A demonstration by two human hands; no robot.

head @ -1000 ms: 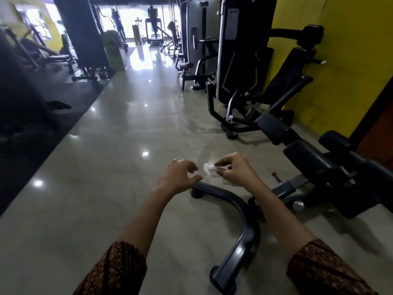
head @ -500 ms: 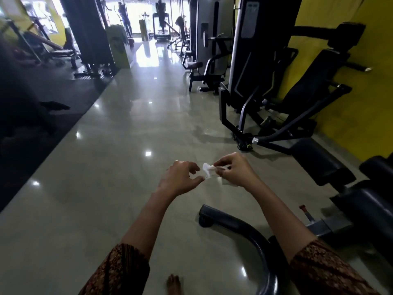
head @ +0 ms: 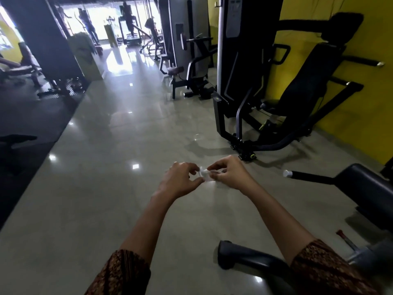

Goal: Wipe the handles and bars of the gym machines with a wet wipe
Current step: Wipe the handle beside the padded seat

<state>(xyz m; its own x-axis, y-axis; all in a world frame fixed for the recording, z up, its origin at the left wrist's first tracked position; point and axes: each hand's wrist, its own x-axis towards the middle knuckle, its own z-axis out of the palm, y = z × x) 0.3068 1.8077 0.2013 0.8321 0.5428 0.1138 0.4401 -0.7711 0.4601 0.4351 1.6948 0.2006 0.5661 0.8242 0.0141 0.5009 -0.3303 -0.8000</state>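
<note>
White wet wipe (head: 204, 175): between both hands.
Right hand (head: 228, 174): fingertips pinch it, unchanged.
Left hand (head: 180, 180): thumb, forefinger now grip its edge.
Curved bar (head: 251, 259): lower in view.

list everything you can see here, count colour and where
wet wipe: one, white, pinched between both hands
seat machine: one, black, right, by the wall
stack machine: one, grey, farther back
padded bench: one, black, right edge
curved base bar: one, black, bottom, on floor
capped bar: one, black with white cap, beside bench
wall: one, yellow, right
floor: one, glossy grey-beige, underfoot
sleeves: two, brown patterned, bottom
left hand: one, centre, pinches wet wipe
right hand: one, centre, pinches wet wipe
</note>
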